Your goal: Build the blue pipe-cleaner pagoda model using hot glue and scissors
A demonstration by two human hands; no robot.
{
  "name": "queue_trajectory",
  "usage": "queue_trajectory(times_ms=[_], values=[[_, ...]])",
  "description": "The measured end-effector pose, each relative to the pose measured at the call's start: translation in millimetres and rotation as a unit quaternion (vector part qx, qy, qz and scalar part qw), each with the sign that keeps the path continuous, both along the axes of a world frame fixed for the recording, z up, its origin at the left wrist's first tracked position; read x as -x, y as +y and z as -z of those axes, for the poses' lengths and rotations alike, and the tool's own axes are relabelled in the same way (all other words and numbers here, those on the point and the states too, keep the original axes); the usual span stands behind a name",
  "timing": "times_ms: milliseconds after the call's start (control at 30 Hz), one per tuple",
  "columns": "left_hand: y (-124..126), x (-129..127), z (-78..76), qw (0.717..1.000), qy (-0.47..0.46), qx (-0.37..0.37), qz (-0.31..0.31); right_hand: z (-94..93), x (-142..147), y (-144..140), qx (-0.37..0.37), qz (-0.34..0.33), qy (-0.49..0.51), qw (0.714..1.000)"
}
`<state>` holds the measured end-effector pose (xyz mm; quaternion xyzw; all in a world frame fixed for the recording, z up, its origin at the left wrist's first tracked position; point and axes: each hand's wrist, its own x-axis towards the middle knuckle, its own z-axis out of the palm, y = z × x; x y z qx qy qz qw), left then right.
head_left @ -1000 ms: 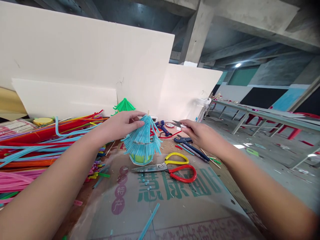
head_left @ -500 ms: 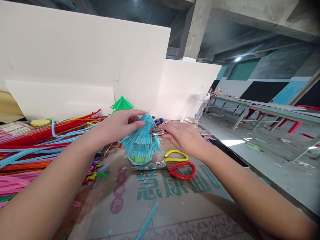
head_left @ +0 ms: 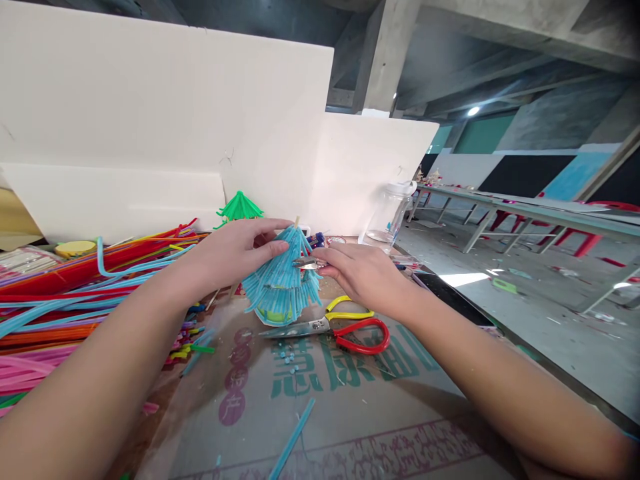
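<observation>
1. Three white boards stand across the back; from the blue model before us, they fill ten to one o'clock.
2. Beneath our work, a printed plastic sheet spreads toward six o'clock, with large green characters and purple discs on it.
3. Piled at nine o'clock we have long coloured strips, red, orange, blue and pink, lying in loose layers.
4. Our blue model itself stands at the far part of the sheet, a little left of the middle of our view, its tiers fringed and its tip leaning toward one o'clock.
5. Our left hand reaches it from ten o'clock, thumb and fingers clamped about its upper part; we cannot see the fingertips behind it.
6. Our right hand is at three o'clock, thumb and fingers pressed together on a small metal tool.
7. Scissors with one yellow and one red handle lie between four and five o'clock, their point just beside the model's base.
8. At two o'clock we see a clear jar with a white lid.
9. A green model shows at eleven o'clock, before the boards.
10. That small metal tool points toward nine o'clock, its tip overlapping the blue slope; we cannot tell whether they touch.
11. Tiny blue bits lie scattered at six o'clock.
</observation>
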<state>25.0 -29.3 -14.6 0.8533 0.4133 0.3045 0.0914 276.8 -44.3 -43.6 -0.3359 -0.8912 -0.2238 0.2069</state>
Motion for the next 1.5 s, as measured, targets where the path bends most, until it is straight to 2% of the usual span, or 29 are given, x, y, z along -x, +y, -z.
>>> queue_trajectory(times_ms=[533,900,1267,1500], values=[[-2.9,-1.4,-3.0,0.999,0.013,-0.004,0.033,-5.5,-2.8,-5.2,-0.064,-0.018,0.004,0.998],[-4.2,-1.7,-3.7,0.999,0.021,-0.03,0.022,-8.0,-5.2,-6.7,-0.053,-0.011,-0.009,0.998],[-6.7,-2.9,-4.5,0.998,0.024,-0.045,0.021,-11.2,0.0,-14.6,-0.033,0.033,-0.028,0.999],[-4.9,-2.3,-2.7,0.999,0.015,-0.037,0.026,-8.8,-3.0,-10.2,-0.043,0.01,-0.024,0.999]])
